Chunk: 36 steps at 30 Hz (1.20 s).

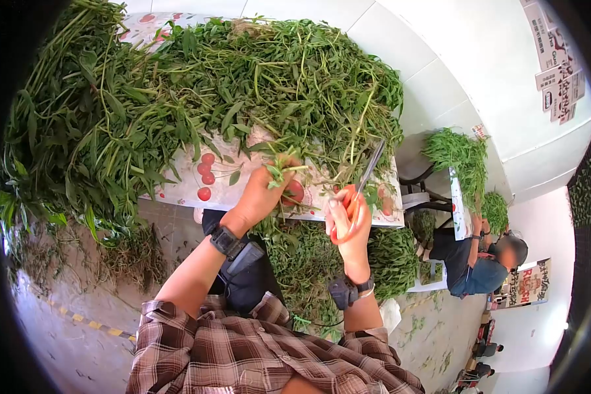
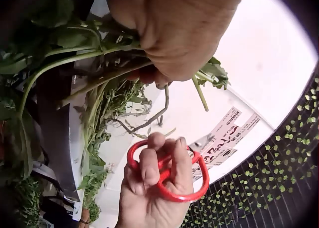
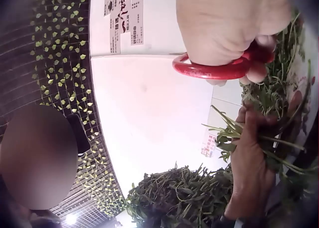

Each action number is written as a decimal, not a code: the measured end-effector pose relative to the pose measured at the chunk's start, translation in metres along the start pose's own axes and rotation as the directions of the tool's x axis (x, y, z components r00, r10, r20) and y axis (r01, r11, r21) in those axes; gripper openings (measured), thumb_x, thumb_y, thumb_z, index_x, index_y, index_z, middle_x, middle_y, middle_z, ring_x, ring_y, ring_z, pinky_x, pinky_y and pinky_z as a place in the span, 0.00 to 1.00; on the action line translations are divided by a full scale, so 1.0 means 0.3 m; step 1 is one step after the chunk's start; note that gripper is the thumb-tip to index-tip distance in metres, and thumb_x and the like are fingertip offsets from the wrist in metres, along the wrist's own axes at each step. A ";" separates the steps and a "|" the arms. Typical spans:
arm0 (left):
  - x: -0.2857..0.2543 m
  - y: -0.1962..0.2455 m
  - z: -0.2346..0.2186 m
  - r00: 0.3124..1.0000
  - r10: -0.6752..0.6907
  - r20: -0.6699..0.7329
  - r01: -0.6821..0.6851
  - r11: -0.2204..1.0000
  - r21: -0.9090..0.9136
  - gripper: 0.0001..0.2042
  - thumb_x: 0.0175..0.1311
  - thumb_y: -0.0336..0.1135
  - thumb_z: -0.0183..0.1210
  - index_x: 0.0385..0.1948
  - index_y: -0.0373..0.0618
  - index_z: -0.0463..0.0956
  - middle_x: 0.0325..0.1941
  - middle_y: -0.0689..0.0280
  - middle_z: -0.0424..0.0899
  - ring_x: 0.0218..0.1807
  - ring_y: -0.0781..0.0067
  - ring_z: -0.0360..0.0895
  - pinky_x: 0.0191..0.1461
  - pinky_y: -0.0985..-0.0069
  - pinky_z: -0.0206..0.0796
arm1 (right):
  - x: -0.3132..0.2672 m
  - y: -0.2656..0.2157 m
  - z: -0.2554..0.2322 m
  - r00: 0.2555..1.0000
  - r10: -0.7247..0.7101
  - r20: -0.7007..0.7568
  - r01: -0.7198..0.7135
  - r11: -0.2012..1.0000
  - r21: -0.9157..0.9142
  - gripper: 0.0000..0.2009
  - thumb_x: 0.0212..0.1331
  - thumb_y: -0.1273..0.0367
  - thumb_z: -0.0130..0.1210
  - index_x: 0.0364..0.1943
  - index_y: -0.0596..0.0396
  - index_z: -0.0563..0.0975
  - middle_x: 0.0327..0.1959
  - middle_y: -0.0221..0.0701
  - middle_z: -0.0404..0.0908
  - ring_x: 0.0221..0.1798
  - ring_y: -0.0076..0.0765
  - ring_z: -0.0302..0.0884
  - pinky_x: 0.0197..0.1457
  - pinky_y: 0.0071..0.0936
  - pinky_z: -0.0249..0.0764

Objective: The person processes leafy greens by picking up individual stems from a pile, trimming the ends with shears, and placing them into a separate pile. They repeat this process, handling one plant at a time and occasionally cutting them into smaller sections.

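Note:
My left hand [image 1: 259, 200] grips a small bunch of leafy green stems [image 1: 284, 169], with cut-looking ends poking out past the thumb. In the left wrist view, longer stems [image 2: 60, 61] trail out of that fist on the other side. To its right, my right hand [image 1: 354, 243] holds scissors [image 1: 373, 164] with red handles, fingers through the loops. Their metal blades point up and away, over the edge of the plant heap and apart from the held bunch. The right wrist view shows one red handle loop [image 3: 212, 71] under the hand.
A large heap of leafy stems [image 1: 243, 79] covers most of the table with its cherry-print cloth [image 1: 185, 190]. More greens [image 1: 308, 269] lie below the near edge. At the right, a person [image 1: 479, 262] sits by another table [image 1: 459, 203] with greens. Scraps litter the floor [image 1: 52, 328].

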<state>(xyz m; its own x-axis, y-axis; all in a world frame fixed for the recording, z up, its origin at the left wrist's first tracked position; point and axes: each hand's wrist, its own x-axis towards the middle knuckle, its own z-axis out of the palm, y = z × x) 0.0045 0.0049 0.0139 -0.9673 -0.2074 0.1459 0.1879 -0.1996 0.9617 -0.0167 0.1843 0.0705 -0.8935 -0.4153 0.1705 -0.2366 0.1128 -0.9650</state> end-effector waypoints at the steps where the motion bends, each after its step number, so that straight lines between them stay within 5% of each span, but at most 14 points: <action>1: 0.009 -0.023 -0.004 0.995 0.088 -0.046 -0.086 0.995 0.056 0.09 0.67 0.28 0.49 0.45 0.39 0.72 0.31 0.72 0.72 0.32 0.85 0.68 0.36 0.84 0.63 | -0.021 0.014 -0.013 0.997 0.071 0.018 -0.072 0.996 0.058 0.08 0.61 0.70 0.53 0.34 0.54 0.66 0.21 0.23 0.67 0.15 0.15 0.63 0.17 0.13 0.61; 2: 0.014 -0.040 -0.006 0.980 0.179 -0.088 -0.168 0.979 0.114 0.08 0.67 0.28 0.50 0.44 0.38 0.73 0.30 0.72 0.71 0.30 0.85 0.66 0.36 0.84 0.62 | -0.041 0.024 -0.024 0.997 0.071 0.016 -0.072 0.996 0.056 0.08 0.61 0.70 0.53 0.34 0.54 0.66 0.21 0.23 0.67 0.15 0.15 0.63 0.17 0.13 0.61; 4: 0.012 -0.041 -0.003 0.984 0.151 -0.096 -0.145 0.987 0.066 0.09 0.67 0.28 0.50 0.45 0.37 0.72 0.30 0.72 0.71 0.30 0.85 0.66 0.35 0.84 0.62 | -0.078 0.045 -0.044 0.969 0.188 0.164 -0.227 0.935 0.273 0.11 0.61 0.64 0.54 0.35 0.54 0.66 0.22 0.22 0.66 0.17 0.15 0.64 0.17 0.14 0.61; 5: 0.011 -0.041 -0.003 0.987 0.123 -0.104 -0.122 0.992 0.019 0.09 0.67 0.28 0.50 0.45 0.37 0.72 0.29 0.72 0.71 0.29 0.85 0.65 0.35 0.84 0.62 | -0.099 0.064 -0.062 0.952 0.215 0.216 -0.262 0.940 0.219 0.18 0.59 0.55 0.55 0.36 0.53 0.66 0.23 0.22 0.65 0.19 0.16 0.64 0.19 0.15 0.61; 9: 0.015 -0.051 -0.004 0.988 0.086 -0.128 -0.089 0.996 -0.020 0.10 0.67 0.28 0.50 0.46 0.37 0.72 0.29 0.72 0.71 0.29 0.85 0.65 0.34 0.84 0.61 | -0.161 0.060 -0.074 0.882 0.241 0.405 -0.332 0.928 0.171 0.28 0.55 0.45 0.55 0.42 0.54 0.65 0.26 0.22 0.61 0.23 0.18 0.61 0.26 0.17 0.61; 13: 0.016 -0.051 -0.006 0.984 0.117 -0.135 -0.114 0.993 0.030 0.10 0.67 0.29 0.50 0.46 0.37 0.72 0.28 0.72 0.71 0.27 0.85 0.65 0.34 0.84 0.61 | -0.191 0.101 -0.083 0.859 0.250 0.447 -0.350 0.924 0.156 0.29 0.55 0.44 0.54 0.45 0.55 0.65 0.27 0.21 0.61 0.26 0.18 0.59 0.28 0.16 0.58; 16: 0.014 -0.045 -0.005 0.985 0.102 -0.142 -0.101 0.995 0.018 0.10 0.67 0.28 0.50 0.46 0.37 0.72 0.28 0.72 0.72 0.28 0.85 0.66 0.34 0.84 0.61 | -0.207 0.077 -0.060 0.820 0.347 0.456 -0.471 0.861 0.192 0.26 0.58 0.45 0.52 0.44 0.56 0.66 0.27 0.21 0.61 0.25 0.18 0.59 0.27 0.15 0.57; 27: 0.016 -0.072 -0.008 0.987 0.079 -0.139 -0.085 0.995 -0.043 0.13 0.65 0.31 0.54 0.49 0.37 0.73 0.32 0.73 0.76 0.31 0.86 0.68 0.36 0.83 0.65 | -0.164 0.109 0.014 0.849 0.288 0.443 -0.403 0.895 0.191 0.22 0.61 0.50 0.52 0.41 0.56 0.67 0.24 0.22 0.63 0.22 0.18 0.61 0.25 0.16 0.60; 36: 0.009 -0.055 -0.011 0.989 0.104 -0.103 -0.096 0.992 0.077 0.13 0.65 0.29 0.53 0.50 0.38 0.72 0.30 0.73 0.76 0.29 0.87 0.67 0.34 0.85 0.63 | -0.139 0.116 0.061 0.889 0.367 0.273 -0.439 0.853 0.283 0.17 0.62 0.55 0.53 0.34 0.56 0.71 0.17 0.21 0.64 0.15 0.16 0.60 0.18 0.14 0.59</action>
<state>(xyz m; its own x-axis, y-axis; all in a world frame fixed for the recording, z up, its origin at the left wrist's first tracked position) -0.0005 0.0046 -0.0024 -0.9198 -0.3246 0.2203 0.2665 -0.1048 0.9581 0.0194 0.1892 0.0262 -0.7772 -0.5744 -0.2571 0.2985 0.0232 -0.9541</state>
